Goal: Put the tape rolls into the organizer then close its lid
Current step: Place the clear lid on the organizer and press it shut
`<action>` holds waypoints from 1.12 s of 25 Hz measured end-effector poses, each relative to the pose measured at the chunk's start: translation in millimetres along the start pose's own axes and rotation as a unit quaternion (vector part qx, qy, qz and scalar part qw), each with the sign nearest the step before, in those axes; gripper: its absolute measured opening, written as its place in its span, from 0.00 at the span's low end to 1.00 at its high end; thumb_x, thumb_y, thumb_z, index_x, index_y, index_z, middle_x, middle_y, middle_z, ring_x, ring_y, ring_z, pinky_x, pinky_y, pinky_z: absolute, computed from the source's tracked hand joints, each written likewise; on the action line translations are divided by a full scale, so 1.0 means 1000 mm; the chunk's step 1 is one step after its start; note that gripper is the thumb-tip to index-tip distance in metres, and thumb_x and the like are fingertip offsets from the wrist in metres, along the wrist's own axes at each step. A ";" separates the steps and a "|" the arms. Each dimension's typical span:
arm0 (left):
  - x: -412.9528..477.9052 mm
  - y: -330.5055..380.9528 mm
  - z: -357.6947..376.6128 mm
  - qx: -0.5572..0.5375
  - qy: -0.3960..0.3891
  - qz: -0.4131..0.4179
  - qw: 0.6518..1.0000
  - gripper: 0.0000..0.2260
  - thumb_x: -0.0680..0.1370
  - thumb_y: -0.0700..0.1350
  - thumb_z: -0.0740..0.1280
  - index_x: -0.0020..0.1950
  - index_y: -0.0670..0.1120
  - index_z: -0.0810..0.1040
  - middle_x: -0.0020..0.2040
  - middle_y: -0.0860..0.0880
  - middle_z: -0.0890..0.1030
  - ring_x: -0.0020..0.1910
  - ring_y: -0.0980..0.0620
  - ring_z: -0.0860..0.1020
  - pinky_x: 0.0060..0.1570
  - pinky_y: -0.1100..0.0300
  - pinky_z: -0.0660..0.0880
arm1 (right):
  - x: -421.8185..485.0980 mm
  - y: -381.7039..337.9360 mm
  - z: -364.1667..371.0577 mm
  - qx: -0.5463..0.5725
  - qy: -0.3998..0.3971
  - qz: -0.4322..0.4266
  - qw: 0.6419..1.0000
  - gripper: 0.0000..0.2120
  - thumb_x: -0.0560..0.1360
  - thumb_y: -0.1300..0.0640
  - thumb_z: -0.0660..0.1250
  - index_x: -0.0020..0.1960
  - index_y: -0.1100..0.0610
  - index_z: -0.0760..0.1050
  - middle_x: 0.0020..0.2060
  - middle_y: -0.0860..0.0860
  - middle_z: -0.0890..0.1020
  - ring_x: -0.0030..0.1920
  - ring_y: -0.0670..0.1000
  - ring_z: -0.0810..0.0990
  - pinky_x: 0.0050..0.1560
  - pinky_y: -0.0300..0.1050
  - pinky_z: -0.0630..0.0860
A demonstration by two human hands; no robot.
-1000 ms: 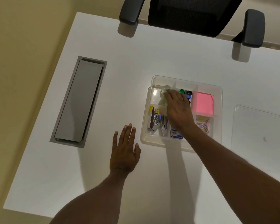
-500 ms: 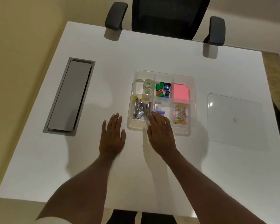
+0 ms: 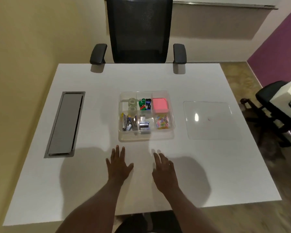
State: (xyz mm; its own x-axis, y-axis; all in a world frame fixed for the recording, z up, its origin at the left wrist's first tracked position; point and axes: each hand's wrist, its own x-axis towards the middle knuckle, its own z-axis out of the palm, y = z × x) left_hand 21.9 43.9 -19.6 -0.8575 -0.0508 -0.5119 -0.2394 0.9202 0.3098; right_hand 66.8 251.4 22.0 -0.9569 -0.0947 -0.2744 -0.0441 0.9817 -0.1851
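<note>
The clear organizer (image 3: 146,137) holds two tape rolls (image 3: 132,105) in its far-left compartment, beside sharpeners (image 3: 145,104), pink notes (image 3: 160,103), clips (image 3: 163,121). Its lid (image 3: 207,120) lies apart, rightward. My left hand (image 3: 118,165) and right hand (image 3: 165,170) rest spread, empty, nearer than the organizer.

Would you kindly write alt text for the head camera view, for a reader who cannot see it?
Two clear tape rolls sit in the back-left compartment of an open clear organizer on a white table; its lid lies flat to the right. The left hand and right hand rest empty near the organizer's front.
</note>
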 end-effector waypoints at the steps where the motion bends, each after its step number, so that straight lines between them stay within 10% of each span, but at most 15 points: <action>1: -0.005 0.002 0.001 0.001 -0.011 -0.003 1.000 0.41 0.84 0.59 0.65 0.88 0.51 0.43 0.88 0.47 0.38 0.88 0.44 0.40 0.86 0.36 0.47 | -0.004 0.001 -0.004 0.008 0.019 0.006 1.000 0.31 0.82 0.56 0.56 0.83 0.54 0.50 0.81 0.56 0.59 0.80 0.56 0.61 0.78 0.53 0.62; 8: -0.027 0.039 0.017 -0.057 -0.017 -0.070 0.996 0.36 0.85 0.50 0.62 0.88 0.45 0.46 0.89 0.45 0.40 0.88 0.44 0.42 0.85 0.38 0.53 | -0.001 0.042 -0.033 0.031 0.000 0.038 0.999 0.31 0.82 0.52 0.57 0.83 0.52 0.50 0.80 0.52 0.61 0.79 0.56 0.60 0.78 0.53 0.59; 15: -0.035 0.120 0.051 -0.052 0.024 -0.026 0.998 0.31 0.85 0.48 0.60 0.87 0.44 0.53 0.87 0.45 0.56 0.87 0.45 0.55 0.85 0.45 0.57 | 0.011 0.111 -0.059 0.017 0.062 0.086 0.994 0.27 0.67 0.52 0.78 0.63 0.59 0.82 0.55 0.57 0.86 0.54 0.59 0.86 0.52 0.55 0.83; 18: -0.027 0.173 0.056 -0.079 0.020 0.012 0.997 0.30 0.84 0.45 0.63 0.85 0.45 0.58 0.84 0.47 0.63 0.84 0.47 0.62 0.84 0.51 0.61 | 0.023 0.154 -0.074 0.027 0.054 0.127 0.990 0.23 0.76 0.50 0.61 0.68 0.56 0.79 0.60 0.53 0.84 0.60 0.55 0.83 0.59 0.51 0.80; 21: -0.016 0.225 0.055 -0.104 0.014 0.021 0.994 0.29 0.84 0.44 0.63 0.85 0.45 0.59 0.83 0.47 0.65 0.82 0.47 0.64 0.81 0.52 0.63 | 0.035 0.200 -0.079 0.054 0.047 0.128 0.989 0.26 0.79 0.51 0.65 0.76 0.57 0.69 0.68 0.55 0.77 0.68 0.57 0.76 0.68 0.55 0.71; 25: 0.002 0.279 0.053 -0.125 0.010 0.027 0.992 0.27 0.84 0.44 0.63 0.84 0.45 0.62 0.82 0.46 0.68 0.81 0.46 0.66 0.79 0.50 0.66 | 0.049 0.255 -0.088 0.046 0.040 0.154 0.986 0.28 0.68 0.54 0.79 0.65 0.61 0.79 0.54 0.58 0.83 0.54 0.59 0.84 0.53 0.56 0.80; 28: 0.014 0.307 0.054 -0.131 0.015 0.021 0.991 0.26 0.84 0.44 0.63 0.83 0.45 0.63 0.80 0.46 0.69 0.80 0.44 0.68 0.76 0.50 0.68 | 0.058 0.290 -0.092 0.063 0.027 0.166 0.984 0.27 0.79 0.49 0.66 0.76 0.57 0.67 0.67 0.54 0.75 0.66 0.56 0.76 0.66 0.53 0.72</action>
State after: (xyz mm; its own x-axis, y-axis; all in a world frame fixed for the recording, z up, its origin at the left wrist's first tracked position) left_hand -39.5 346.1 25.0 -0.8814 -0.0301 -0.4715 -0.3105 0.7891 0.5300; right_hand -28.1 545.6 38.8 -0.9262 0.2405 -0.2903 0.3069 0.9282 -0.2103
